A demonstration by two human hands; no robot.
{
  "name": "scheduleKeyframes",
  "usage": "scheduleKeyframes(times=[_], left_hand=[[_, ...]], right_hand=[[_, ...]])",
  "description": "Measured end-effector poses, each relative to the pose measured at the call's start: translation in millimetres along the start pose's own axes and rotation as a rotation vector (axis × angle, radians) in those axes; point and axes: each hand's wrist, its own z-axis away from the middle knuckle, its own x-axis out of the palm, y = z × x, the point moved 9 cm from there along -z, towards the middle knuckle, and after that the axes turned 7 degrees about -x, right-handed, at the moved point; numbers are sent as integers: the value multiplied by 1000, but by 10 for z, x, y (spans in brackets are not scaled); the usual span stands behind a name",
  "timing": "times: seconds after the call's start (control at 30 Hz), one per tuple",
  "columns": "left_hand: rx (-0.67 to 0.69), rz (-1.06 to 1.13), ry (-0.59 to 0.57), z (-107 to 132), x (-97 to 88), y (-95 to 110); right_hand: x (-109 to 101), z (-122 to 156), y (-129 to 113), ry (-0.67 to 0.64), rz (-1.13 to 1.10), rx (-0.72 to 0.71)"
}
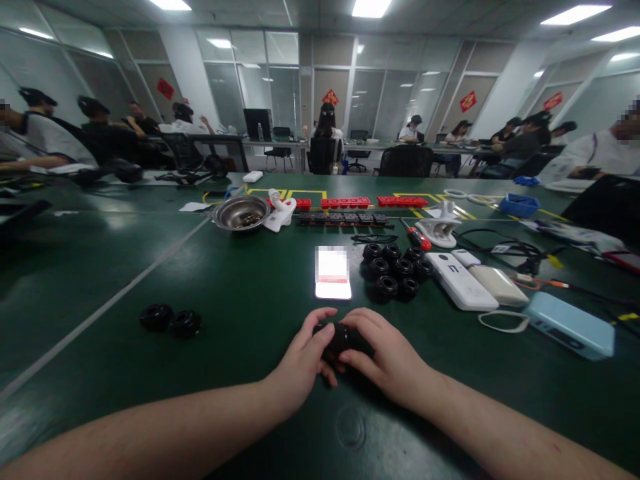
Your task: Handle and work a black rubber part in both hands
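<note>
Between my two hands is a round black plastic part (340, 338), partly hidden by the fingers. My left hand (306, 353) closes on its left side, thumb on top. From the right, my right hand (383, 347) curls its fingers and thumb around the other side. Just beyond my hands lies a phone (333, 273) with a bright screen. Several similar black round parts (397, 269) stand grouped to the right of the phone. Two more black parts (171, 320) sit apart on the left of the green table (240, 280).
A metal bowl (241, 215) with small brass-coloured pieces stands at the back left. Red trays (345, 203) and a black strip of parts (343, 219) lie behind the phone. A screwdriver (419, 238), white power bank (461, 281), light blue box (570, 325) and cables are right.
</note>
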Motion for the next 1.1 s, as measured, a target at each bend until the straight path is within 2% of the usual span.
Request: scheduleKeyframes(times=[0.13,0.37,0.53,0.63,0.77,0.93,1.1], left_hand=[[-37,-92,26,-7,-3,-12],[20,-45,45,1,-41,2],[-2,-20,-13,-23,-6,-32],[-4,-42,0,-23,-2,-27],[-5,-25,24,-10,-10,-12],[-26,-40,-18,-11,14,-23],[-16,-36,-29,-40,12,-34]], right_hand=[[-8,9,-92,25,11,-81],[41,4,72,-59,83,73],[6,-12,-16,-7,36,-27],[-8,-4,-59,7,37,-67],[-3,9,5,-8,36,-1],[15,16,120,-29,54,119],[4,-1,-43,-21,31,-18]])
